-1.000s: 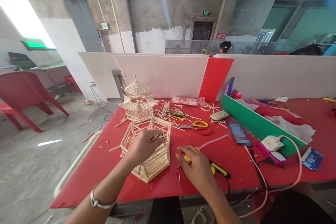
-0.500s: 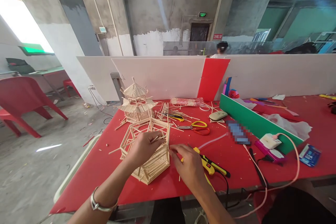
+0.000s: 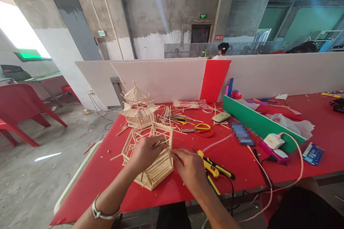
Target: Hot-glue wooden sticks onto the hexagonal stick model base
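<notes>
Firmly, the stick frame (image 3: 156, 170) is clasped from above by the left hand (image 3: 146, 152), near the front edge of the bench (image 3: 107, 175). Fingertips of the right hand (image 3: 189, 168) are pinched together against the frame's three-o'clock edge; what they pinch cannot be told. A glue gun (image 3: 212, 167) is laid just at three o'clock of that hand, scissors (image 3: 200, 129) at twelve, a stick tower (image 3: 138, 105) at eleven.

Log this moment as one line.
left hand: holds stick model | right hand: fingertips at model's edge | glue gun: lying by right hand
</notes>
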`<move>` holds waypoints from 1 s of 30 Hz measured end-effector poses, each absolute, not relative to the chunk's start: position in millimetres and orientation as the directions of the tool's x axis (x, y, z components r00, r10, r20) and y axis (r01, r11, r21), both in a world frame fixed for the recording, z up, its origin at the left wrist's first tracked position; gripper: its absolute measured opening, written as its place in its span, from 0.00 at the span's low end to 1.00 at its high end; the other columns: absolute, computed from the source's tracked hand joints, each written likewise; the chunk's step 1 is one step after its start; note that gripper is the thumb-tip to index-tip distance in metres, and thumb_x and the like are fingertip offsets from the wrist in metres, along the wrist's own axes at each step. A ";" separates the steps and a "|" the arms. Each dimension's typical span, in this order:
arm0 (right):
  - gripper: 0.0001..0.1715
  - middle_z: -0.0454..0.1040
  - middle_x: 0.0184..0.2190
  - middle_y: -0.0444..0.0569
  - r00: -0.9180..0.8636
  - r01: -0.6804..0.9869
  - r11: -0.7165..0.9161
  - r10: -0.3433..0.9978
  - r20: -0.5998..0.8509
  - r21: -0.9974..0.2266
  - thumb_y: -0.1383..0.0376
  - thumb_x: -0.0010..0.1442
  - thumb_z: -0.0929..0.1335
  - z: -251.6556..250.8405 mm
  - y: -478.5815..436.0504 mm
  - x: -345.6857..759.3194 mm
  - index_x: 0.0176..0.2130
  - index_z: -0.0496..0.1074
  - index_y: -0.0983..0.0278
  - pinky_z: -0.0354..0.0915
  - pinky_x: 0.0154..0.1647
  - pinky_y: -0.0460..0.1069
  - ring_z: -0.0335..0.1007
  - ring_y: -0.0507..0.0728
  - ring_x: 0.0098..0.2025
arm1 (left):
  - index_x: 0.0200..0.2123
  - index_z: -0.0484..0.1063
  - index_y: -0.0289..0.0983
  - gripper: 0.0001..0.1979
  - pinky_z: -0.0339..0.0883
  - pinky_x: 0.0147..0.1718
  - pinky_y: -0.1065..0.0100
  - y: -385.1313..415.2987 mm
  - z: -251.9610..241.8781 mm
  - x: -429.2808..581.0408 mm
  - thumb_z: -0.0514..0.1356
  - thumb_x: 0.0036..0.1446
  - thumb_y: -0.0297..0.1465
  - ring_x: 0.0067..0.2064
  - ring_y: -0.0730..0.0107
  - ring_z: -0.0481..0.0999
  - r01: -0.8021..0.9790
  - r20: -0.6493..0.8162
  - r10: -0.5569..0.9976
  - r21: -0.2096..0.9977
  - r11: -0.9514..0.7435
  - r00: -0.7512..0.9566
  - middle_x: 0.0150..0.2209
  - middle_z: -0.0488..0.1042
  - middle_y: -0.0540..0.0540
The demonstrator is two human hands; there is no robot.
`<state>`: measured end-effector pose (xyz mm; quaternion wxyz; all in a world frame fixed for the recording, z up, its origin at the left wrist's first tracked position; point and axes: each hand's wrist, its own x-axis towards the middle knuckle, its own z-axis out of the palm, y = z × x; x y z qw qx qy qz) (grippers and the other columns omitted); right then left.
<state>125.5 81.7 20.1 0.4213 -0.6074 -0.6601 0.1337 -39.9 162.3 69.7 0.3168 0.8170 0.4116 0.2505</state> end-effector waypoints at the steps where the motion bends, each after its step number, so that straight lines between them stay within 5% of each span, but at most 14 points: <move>1: 0.14 0.81 0.40 0.46 0.093 0.692 0.226 0.914 0.395 -0.686 0.63 0.67 0.63 19.8 81.7 125.3 0.43 0.79 0.57 0.66 0.46 0.47 0.78 0.55 0.43 | 0.29 0.72 0.35 0.14 0.50 0.26 0.71 162.3 69.8 -40.0 0.56 0.61 0.38 0.27 0.74 0.54 0.517 0.150 0.832 0.721 -0.462 0.535 0.23 0.57 0.55; 30: 0.15 0.82 0.40 0.46 0.093 0.710 0.224 0.910 0.404 -0.668 0.62 0.67 0.63 22.6 81.3 124.3 0.43 0.79 0.56 0.66 0.44 0.46 0.78 0.55 0.43 | 0.25 0.66 0.36 0.13 0.49 0.26 0.71 162.2 71.9 -38.3 0.56 0.60 0.36 0.27 0.75 0.51 0.526 0.155 0.828 0.706 -0.475 0.540 0.23 0.53 0.55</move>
